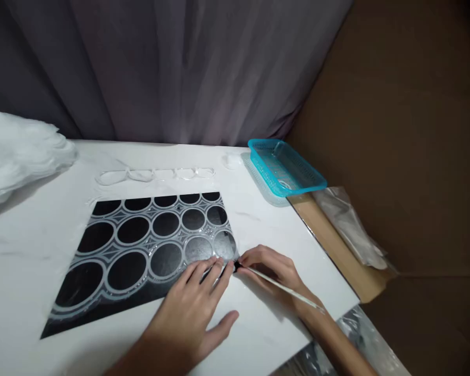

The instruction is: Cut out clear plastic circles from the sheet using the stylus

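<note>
The black circle-patterned sheet (144, 250) lies flat on the desk (266, 230), probably light, thin and slick, best taken by its edges. The left hand (191, 313) rests slightly spread fingers near its right corner; the right hand's (274, 269) fingers seem pinched on a slender white strip (293, 294), tips blurred.

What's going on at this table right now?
A person has both hands at the near right corner of a black sheet with pale-ringed circles. The left hand is spread over its edge, while the right hand holds a thin white strip; whether it also grips the corner is unclear. A row of clear rings lies behind the sheet, and a blue basket sits farther back, to the right.
</note>
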`<state>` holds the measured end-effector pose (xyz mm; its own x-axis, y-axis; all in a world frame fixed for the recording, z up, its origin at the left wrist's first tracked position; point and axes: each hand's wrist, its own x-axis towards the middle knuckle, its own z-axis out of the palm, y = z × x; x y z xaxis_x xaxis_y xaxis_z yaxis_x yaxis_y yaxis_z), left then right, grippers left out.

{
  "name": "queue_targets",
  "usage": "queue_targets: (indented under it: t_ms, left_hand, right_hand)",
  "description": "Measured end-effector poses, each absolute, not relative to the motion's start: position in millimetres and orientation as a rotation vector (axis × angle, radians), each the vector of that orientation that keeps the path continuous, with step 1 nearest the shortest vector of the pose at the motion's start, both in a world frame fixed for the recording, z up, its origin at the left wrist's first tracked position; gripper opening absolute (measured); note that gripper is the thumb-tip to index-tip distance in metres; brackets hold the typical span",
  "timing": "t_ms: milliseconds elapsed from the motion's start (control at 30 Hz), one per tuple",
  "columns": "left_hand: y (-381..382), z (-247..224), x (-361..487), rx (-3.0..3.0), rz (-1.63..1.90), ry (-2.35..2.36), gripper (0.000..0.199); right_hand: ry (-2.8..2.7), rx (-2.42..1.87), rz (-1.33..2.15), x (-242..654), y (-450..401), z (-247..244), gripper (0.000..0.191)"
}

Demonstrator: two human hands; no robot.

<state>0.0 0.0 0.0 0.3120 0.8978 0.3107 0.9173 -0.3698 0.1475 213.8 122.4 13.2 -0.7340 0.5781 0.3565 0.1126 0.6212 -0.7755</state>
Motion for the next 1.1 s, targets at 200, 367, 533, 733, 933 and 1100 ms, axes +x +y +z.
queue_targets:
  t_ms: [200,367,533,733,933,1100]
  left_hand:
    - [0.8,-1.3,0.1,-2.527,-0.556,-1.752,0.070]
    - [-0.3,0.1,-0.8,-2.537,-0.533,-1.760,0.069]
    - [-2.8,-0.2,-0.5,-2.516,-0.542,-1.788,0.068]
    - [-3.1,1.4,-0.5,-2.522,-0.525,-1.812,0.068]
    - [-2.8,1.3,-0.6,-2.552,-0.534,-1.791,0.068]
    - [-0.8,3.0,-0.4,-2.560,-0.530,-1.796,0.067]
  right_hand:
    - [-2.242,-0.509,1.101,210.4,127.2,14.2,0.014]
    - [-2.222,-0.573,1.224,207.7,128.9,15.4,0.009]
    - [-2.209,-0.572,1.236,207.7,129.8,14.4,0.008]
    - [-2.203,-0.505,1.267,207.3,129.8,13.4,0.010]
    - [-2.207,-0.528,1.266,207.8,130.0,15.1,0.010]
    - [-2.226,-0.573,1.303,208.7,131.0,15.1,0.009]
